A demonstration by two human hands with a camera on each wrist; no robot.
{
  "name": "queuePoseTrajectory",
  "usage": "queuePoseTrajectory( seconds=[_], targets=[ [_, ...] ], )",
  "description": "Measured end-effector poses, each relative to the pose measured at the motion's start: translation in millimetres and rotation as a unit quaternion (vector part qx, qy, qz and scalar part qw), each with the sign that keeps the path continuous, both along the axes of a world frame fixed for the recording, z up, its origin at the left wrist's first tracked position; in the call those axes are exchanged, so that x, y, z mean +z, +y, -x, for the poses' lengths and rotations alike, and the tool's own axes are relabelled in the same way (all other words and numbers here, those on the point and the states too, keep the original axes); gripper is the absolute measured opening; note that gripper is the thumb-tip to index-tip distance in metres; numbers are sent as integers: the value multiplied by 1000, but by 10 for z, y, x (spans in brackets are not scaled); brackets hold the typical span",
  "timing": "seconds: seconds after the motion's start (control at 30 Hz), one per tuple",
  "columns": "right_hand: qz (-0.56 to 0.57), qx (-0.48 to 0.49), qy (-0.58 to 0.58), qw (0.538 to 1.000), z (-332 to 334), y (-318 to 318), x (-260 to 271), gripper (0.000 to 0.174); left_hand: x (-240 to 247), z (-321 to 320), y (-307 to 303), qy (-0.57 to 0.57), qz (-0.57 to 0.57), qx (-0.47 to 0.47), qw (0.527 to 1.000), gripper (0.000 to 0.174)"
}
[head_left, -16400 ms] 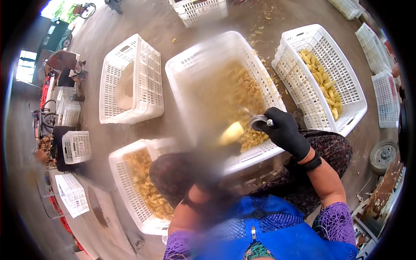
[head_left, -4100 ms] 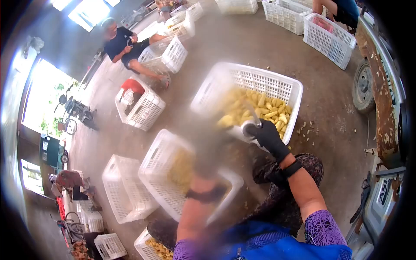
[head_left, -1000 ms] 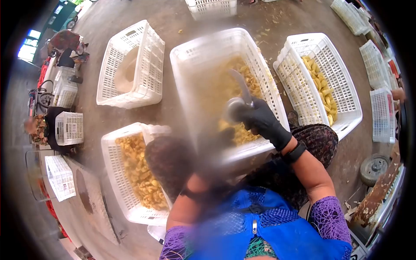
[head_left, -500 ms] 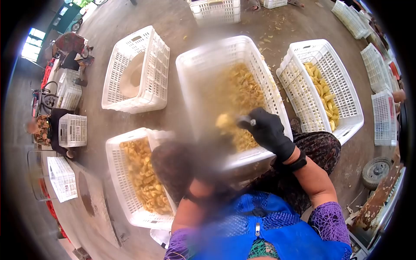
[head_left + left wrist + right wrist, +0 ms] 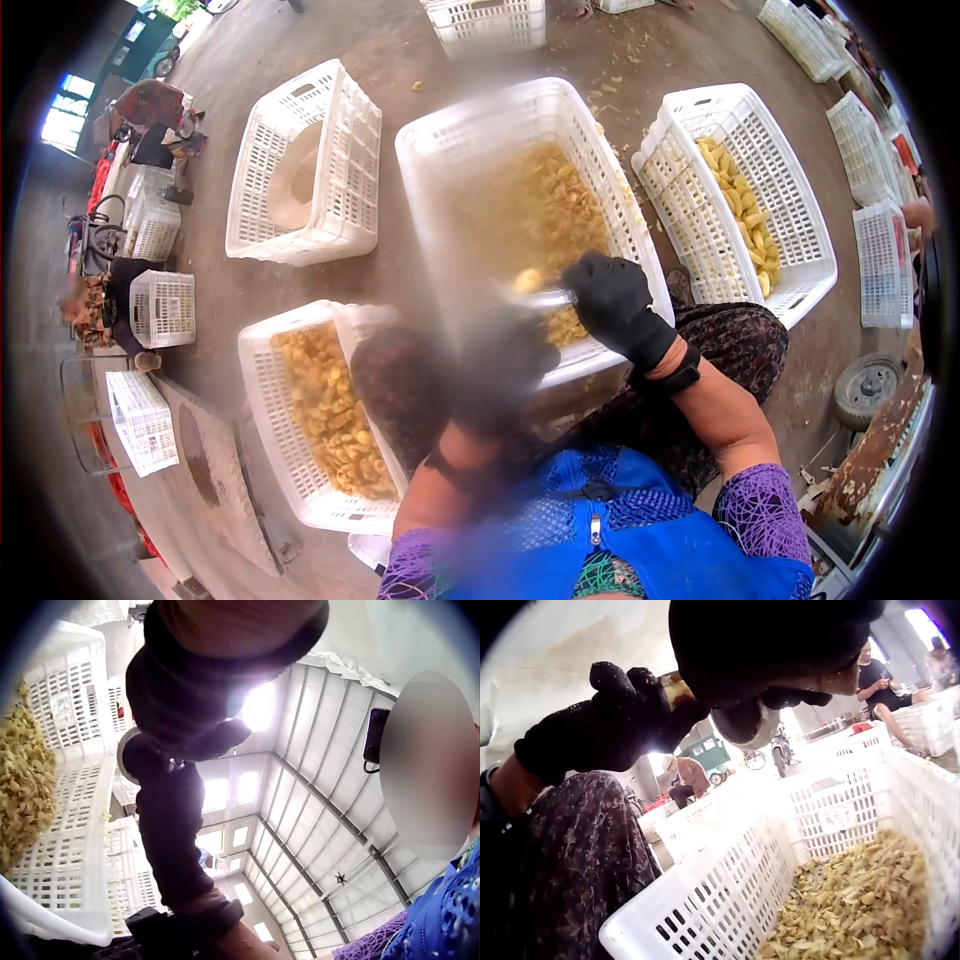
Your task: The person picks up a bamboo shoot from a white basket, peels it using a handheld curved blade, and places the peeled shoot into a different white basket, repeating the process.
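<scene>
My right hand, in a black glove, grips a curved knife whose metal part points left toward a small yellow piece. A round metal cup-like part shows below that hand in the right wrist view. My left hand, also black-gloved, pinches the yellow piece near the knife; in the head view it is a dark blur. Both hands are over the near end of a large white crate holding yellow-brown peelings. The knife's blade is mostly hidden.
At the right, a white crate holds long smooth yellow pieces. Another crate at lower left is filled with yellow pieces. A stacked crate stands at upper left. A loose wheel lies at the right.
A second ago the curved blade pointed up and away over the crate; now the right hand has turned and the knife points left at the yellow piece. Crates stay in place.
</scene>
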State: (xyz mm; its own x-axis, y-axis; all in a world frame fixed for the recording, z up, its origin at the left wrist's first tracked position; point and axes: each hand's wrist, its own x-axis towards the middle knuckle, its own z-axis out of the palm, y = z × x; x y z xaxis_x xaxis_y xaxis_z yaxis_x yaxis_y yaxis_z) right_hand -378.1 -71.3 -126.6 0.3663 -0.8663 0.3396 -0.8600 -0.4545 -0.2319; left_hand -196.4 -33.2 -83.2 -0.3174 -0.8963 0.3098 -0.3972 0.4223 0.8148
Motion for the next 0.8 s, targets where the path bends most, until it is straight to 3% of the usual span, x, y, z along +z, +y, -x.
queuePoseTrajectory(
  seconds=[0.03,0.07,0.13,0.17,0.3,0.33,0.37,0.4,0.47,0.5,0.57,0.63,0.67,0.7,0.73,0.8],
  targets=[
    [41,9,8,999,30,-24,-46,7,-21,-8,-18,-91,124,2,988,3],
    [41,9,8,999,52,-47,-73,7,-12,-13,4,-91,124,2,988,3],
    [57,-26,63,996,90,-122,-100,7,49,-39,51,43,-100,0,994,30],
    [-34,-76,10,996,151,-187,-111,7,57,-53,49,42,-98,3,994,30],
    [0,-85,-30,996,247,-286,-170,10,4,-119,62,246,-253,57,934,30],
    [-77,-61,-179,979,211,-262,-208,15,-13,-100,90,299,-292,72,905,30],
    [-148,-43,-325,933,109,-243,-72,20,3,-68,85,301,-293,70,905,30],
    [-323,-119,-481,806,39,-161,113,23,45,-29,71,305,-290,68,905,32],
    [-343,-44,-543,766,-35,-100,496,21,52,-2,55,305,-288,64,905,33],
    [-344,-44,-544,764,-26,-90,556,21,24,-27,54,243,-260,63,932,34],
    [-451,-130,-540,699,-10,-70,600,24,43,-36,24,178,-233,63,954,35],
    [-438,-104,-550,704,16,-63,547,25,81,8,-50,62,-100,-7,993,35],
    [-422,-77,-559,710,34,-70,537,27,83,53,-29,62,-103,-10,993,35],
    [-459,-110,-560,681,43,-80,552,24,82,110,-2,102,-138,13,985,34],
    [-458,-113,-562,679,30,-86,570,24,134,160,0,141,-172,37,974,34],
    [-424,-103,-550,712,9,-85,588,23,303,220,2,94,-159,26,982,33]
  ],
)
